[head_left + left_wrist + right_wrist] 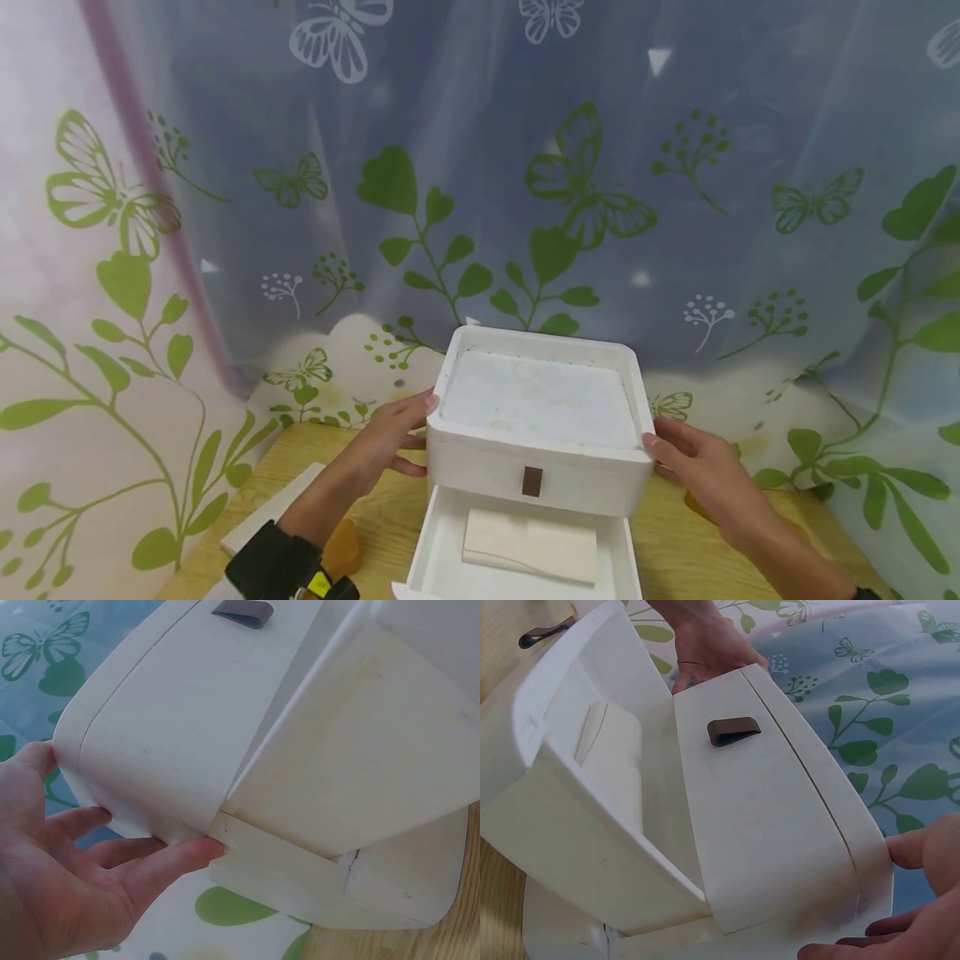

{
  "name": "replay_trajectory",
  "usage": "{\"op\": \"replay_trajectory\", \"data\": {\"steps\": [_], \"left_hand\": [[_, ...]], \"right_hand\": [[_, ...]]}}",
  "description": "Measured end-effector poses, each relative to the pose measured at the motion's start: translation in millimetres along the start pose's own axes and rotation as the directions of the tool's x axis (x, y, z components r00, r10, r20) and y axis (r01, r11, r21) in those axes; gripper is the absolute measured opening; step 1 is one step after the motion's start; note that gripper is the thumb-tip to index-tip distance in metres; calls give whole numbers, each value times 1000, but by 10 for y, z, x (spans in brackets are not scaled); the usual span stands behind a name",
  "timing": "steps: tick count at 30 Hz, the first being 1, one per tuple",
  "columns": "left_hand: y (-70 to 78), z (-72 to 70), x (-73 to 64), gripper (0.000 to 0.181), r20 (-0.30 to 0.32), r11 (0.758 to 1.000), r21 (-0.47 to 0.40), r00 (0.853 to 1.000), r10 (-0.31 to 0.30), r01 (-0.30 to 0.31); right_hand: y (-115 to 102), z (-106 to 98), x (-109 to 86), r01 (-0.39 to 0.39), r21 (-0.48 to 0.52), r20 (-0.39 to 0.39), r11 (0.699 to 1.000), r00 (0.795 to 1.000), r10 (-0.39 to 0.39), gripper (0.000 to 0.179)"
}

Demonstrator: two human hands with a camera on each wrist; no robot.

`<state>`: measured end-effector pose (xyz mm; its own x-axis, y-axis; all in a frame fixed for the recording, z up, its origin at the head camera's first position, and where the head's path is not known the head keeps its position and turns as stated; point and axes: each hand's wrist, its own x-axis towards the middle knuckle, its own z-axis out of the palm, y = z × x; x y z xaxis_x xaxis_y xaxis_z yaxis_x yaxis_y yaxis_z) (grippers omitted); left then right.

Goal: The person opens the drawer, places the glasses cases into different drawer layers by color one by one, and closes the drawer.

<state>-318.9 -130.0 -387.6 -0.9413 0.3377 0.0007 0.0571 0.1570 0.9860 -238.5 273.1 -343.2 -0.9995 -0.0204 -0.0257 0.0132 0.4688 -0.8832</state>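
A small white drawer cabinet (540, 471) with a tray-like top stands on the table, between my two hands. Its lower drawer (442, 533) is pulled out, and a folded cream-coloured sheet (529, 543) lies inside; whether it is cloth or paper is unclear. A brown pull tab (733, 730) marks the upper drawer, which is closed. My left hand (390, 437) touches the cabinet's left side with its fingers spread. On the opposite side, my right hand (697, 467) rests its thumb near the top front corner, its other fingers along the side wall.
Behind the cabinet hangs a curtain (465, 167) printed with butterflies and leaves. A flat white item (273, 508) lies on the wooden table (382, 508) at left. Next to my left forearm sits an orange object (342, 546), partly hidden.
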Motion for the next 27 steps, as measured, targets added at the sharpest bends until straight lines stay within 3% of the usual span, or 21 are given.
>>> {"op": "replay_trajectory", "data": {"steps": [8,18,23,27], "left_hand": [[-18,0,-9,67,7,1000,1,1000,6,-6],[5,-24,-21,67,25,1000,2,1000,0,0],[67,-82,16,64,79,999,32,997,-4,2],[152,-135,21,65,66,996,81,997,-29,24]], "right_hand": [[88,29,33,-63,147,71,987,996,53,76],[122,44,47,-49,165,83,985,996,35,74],[154,19,42,-47,172,86,984,996,32,73],[161,23,48,-36,184,85,982,996,21,73]]}}
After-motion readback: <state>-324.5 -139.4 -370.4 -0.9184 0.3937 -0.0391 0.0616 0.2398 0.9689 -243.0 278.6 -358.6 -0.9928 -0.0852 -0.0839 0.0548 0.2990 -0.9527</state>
